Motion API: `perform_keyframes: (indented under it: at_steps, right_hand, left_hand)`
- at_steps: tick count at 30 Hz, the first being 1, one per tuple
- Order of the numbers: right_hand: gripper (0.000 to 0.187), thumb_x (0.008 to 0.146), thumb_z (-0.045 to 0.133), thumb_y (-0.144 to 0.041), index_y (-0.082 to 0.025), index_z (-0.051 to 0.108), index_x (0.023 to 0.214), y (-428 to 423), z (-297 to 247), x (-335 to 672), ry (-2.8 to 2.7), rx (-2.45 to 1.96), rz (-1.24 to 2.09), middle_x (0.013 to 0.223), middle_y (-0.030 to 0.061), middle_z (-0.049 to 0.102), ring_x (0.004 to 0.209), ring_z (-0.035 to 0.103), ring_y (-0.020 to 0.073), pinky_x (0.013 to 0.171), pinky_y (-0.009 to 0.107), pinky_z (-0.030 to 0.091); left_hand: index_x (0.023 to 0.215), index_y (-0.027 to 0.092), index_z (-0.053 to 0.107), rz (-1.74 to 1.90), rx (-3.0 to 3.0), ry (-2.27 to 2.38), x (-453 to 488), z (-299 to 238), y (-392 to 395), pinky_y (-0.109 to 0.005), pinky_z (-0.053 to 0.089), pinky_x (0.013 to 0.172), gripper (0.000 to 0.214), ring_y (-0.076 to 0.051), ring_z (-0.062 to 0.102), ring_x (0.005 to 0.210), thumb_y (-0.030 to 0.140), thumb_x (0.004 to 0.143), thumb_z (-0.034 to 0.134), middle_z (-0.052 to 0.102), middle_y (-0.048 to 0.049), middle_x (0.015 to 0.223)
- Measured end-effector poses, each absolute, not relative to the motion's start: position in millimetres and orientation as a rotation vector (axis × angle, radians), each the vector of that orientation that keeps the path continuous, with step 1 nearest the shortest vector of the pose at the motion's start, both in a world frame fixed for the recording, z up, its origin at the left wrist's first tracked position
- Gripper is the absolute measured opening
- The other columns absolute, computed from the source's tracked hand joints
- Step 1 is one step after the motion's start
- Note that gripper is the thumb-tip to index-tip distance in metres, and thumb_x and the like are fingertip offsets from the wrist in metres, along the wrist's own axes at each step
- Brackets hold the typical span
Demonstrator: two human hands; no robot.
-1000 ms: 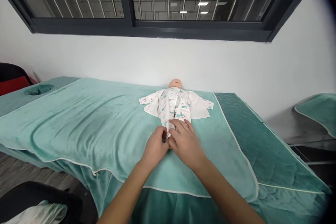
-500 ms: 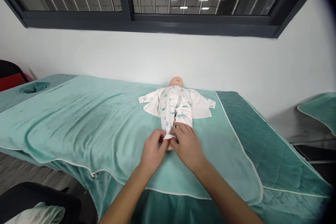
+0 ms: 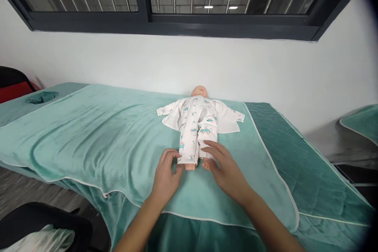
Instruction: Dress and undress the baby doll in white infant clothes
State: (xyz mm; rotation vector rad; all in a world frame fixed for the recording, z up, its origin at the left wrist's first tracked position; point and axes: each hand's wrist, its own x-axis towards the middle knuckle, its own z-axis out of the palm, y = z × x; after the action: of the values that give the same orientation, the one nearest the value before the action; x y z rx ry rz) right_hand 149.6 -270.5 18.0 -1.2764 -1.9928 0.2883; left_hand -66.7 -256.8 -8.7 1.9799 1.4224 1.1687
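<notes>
A baby doll [image 3: 197, 125] lies on its back on a teal towel [image 3: 112, 138], head toward the wall. It wears a white printed sleepsuit with both trouser legs pulled down and bare feet showing. My left hand [image 3: 165, 176] rests just left of the doll's feet, fingers loosely curled and apart, holding nothing. My right hand [image 3: 226, 171] hovers at the doll's right foot, fingers stretched out, empty.
The towel covers a long table with a darker teal cover [image 3: 295, 157] along the right. A white wall and dark window frame stand behind. A black chair with a pale cloth [image 3: 41, 236] sits at lower left. Another teal-covered table [image 3: 360, 124] is at far right.
Both hands let go of the sleepsuit's trouser cuff and drew apart; the leg now lies straight with the foot showing. The view shifted slightly.
</notes>
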Motion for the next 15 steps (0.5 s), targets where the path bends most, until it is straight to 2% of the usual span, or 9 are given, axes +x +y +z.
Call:
perform_keyframes:
  at_steps: [3,6,10,13,15]
  right_hand:
    - [0.044,0.084,0.045,-0.007,-0.022,0.051,0.125,-265.1,-5.6,165.4,-1.785,-1.399,0.32,0.134,0.01,0.05,0.125,0.05,0.0225,0.103,0.043,0.045]
    - [0.034,0.082,0.054,-0.016,-0.02,0.053,0.115,-261.3,-24.8,166.6,-1.674,-1.608,0.307,0.119,0.0093,0.056,0.108,0.057,0.0253,0.089,0.042,0.05]
    - [0.015,0.086,0.052,-0.019,-0.02,0.058,0.099,-261.2,-24.4,161.7,-1.713,-1.6,0.285,0.097,0.0053,0.06,0.091,0.058,0.0232,0.078,0.037,0.049]
    - [0.016,0.09,0.047,-0.016,-0.02,0.061,0.098,-267.1,-4.4,164.0,-1.717,-1.477,0.297,0.091,0.004,0.06,0.084,0.058,0.0196,0.074,0.033,0.047]
    - [0.018,0.092,0.047,-0.016,-0.021,0.062,0.101,-272.8,11.5,167.4,-1.744,-1.387,0.243,0.094,0.0049,0.061,0.087,0.058,0.0192,0.077,0.033,0.047]
  left_hand:
    - [0.106,0.023,0.056,1.214,2.113,1.325,-53.0,11.5,-253.0,-0.036,0.045,0.093,0.019,-0.021,0.054,0.109,0.016,0.089,0.052,0.058,-0.006,0.112]
    - [0.103,0.023,0.059,1.105,2.324,1.227,-31.7,27.8,-247.7,-0.039,0.043,0.092,0.014,-0.023,0.054,0.107,0.021,0.092,0.05,0.061,-0.0062,0.108]
    - [0.102,0.023,0.059,0.902,2.428,1.247,-2.7,35.6,-239.5,-0.04,0.043,0.088,0.015,-0.024,0.054,0.101,0.02,0.087,0.057,0.062,-0.0057,0.104]
    - [0.098,0.022,0.057,0.839,2.382,1.297,12.0,34.6,-235.2,-0.038,0.042,0.08,0.017,-0.024,0.054,0.093,0.019,0.082,0.061,0.061,-0.0056,0.1]
    - [0.092,0.022,0.055,0.837,2.303,1.304,17.8,34.7,-234.1,-0.035,0.041,0.073,0.015,-0.022,0.053,0.087,0.015,0.079,0.06,0.059,-0.0045,0.095]
